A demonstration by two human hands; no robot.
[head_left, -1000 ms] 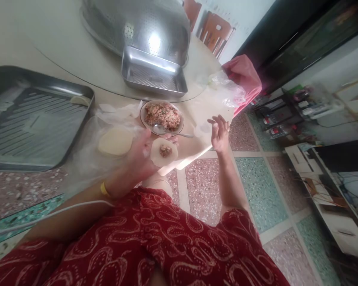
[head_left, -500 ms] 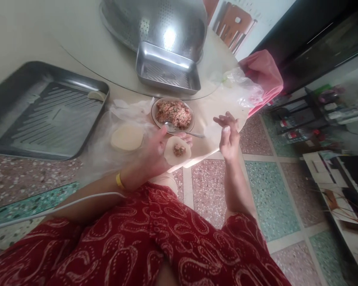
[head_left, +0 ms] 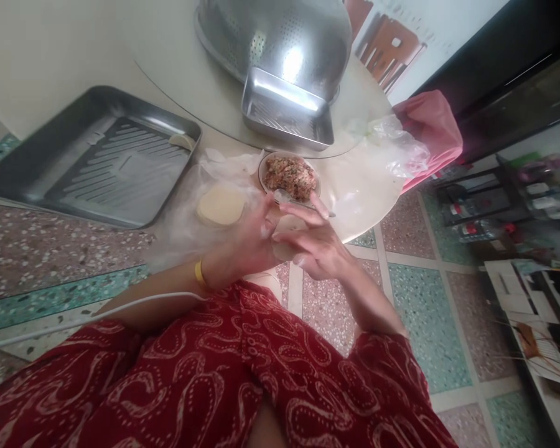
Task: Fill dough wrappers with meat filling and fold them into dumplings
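My left hand [head_left: 245,246], with a yellow band at its wrist, holds a round dumpling wrapper [head_left: 284,250] on its palm and fingers. My right hand [head_left: 320,241] reaches over that wrapper from the right. Its fingers are spread and stretched out, and a fingertip seems to touch the dough. They cover much of the wrapper, so its filling is hidden. Just beyond both hands sits a bowl of minced filling [head_left: 289,176], a spoon lying at its near rim. Left of it, a stack of wrappers [head_left: 221,205] rests on a clear plastic bag [head_left: 175,233].
A large dark metal tray [head_left: 142,168] stands at the left with one folded dumpling [head_left: 182,142] in its corner. Farther back are a smaller metal tray [head_left: 287,109] and a big colander [head_left: 280,37]. A pink bag [head_left: 432,130] hangs at the table's right edge.
My right hand has come left from beside the table to over the wrapper in my left hand. The view has shifted, so the table things appear farther right.
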